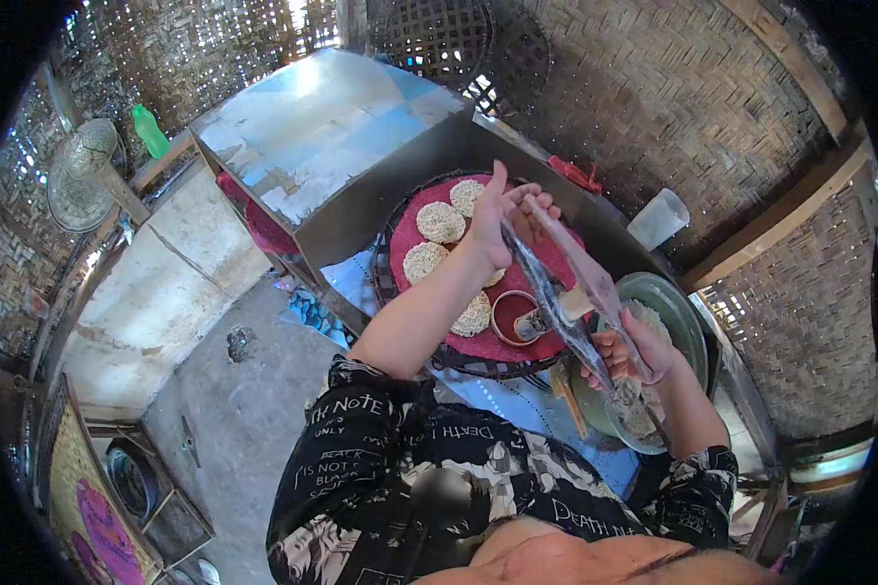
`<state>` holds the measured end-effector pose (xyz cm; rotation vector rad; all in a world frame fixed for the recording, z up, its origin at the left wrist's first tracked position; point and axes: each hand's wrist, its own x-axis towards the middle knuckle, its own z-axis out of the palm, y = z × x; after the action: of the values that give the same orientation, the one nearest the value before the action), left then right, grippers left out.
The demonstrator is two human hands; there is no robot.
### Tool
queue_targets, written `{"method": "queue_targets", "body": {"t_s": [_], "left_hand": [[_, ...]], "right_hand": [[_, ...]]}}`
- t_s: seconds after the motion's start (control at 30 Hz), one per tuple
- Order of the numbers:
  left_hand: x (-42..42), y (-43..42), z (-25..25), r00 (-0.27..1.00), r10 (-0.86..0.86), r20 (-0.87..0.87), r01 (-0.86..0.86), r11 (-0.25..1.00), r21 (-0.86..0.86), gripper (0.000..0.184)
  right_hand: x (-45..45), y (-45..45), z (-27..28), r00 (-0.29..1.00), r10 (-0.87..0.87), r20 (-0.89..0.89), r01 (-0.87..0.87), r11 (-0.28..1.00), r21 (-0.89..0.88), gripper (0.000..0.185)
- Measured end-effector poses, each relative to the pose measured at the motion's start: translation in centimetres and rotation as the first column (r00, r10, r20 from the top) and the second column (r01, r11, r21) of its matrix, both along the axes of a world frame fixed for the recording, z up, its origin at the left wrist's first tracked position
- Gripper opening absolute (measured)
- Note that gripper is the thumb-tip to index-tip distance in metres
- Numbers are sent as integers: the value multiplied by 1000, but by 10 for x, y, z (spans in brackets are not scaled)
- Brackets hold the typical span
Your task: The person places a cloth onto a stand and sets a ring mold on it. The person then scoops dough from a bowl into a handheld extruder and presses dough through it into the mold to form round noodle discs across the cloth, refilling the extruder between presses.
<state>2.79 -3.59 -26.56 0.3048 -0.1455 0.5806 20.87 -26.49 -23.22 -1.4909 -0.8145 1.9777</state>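
Observation:
A long strip of translucent plastic, apparently a bag (580, 263), stretches slantwise between my two hands. At its upper end is my left hand (505, 219), thumb raised and fingers curled round the plastic. My right hand (639, 351) grips the lower end, close to a green basin (698, 322) holding pale grains. Below the plastic, a round tray lined with red cloth (410, 219) carries several round, pale, grainy cakes (441, 222). A reddish ring (496, 330) also lies there, with a pale cylindrical piece (531, 326) partly inside it.
Behind the tray stands a box-like cabinet with a worn blue-white top (351, 127). A whitish plastic container (659, 219) and a red item (576, 174) sit by the woven wall. A green bottle (149, 132) is at far left, above the concrete floor (234, 419).

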Motion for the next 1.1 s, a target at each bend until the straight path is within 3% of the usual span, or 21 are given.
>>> {"method": "queue_targets", "body": {"t_s": [0.2,0.33,0.43,0.47,0.67,0.77,0.97,1.1], "left_hand": [[10,1,-42,994,89,69,-81,990,-112,53],[-9,-2,-43,984,169,-52,-174,977,-126,51],[-21,12,-45,985,171,-25,-172,981,-86,51],[-24,15,-41,973,211,-89,-218,973,-75,51],[-23,34,-33,961,260,-97,-259,966,27,52],[-9,36,-43,962,261,-82,-265,963,-42,51],[11,13,-49,954,238,-183,-271,945,-182,50],[3,0,-47,936,205,-286,-274,935,-225,52]], "right_hand": [[-3,7,11,989,-15,145,20,999,-35,73],[-11,13,0,987,-7,158,15,999,-51,67],[-24,22,-5,989,-19,148,17,1000,11,65],[-28,26,-4,986,-19,166,12,999,41,64],[-32,44,-4,900,-51,432,-57,971,233,58],[-27,44,2,814,-73,576,-77,970,232,56],[-21,25,18,761,-60,646,-80,979,186,57],[-24,15,13,791,-46,610,-66,985,160,56]]}}
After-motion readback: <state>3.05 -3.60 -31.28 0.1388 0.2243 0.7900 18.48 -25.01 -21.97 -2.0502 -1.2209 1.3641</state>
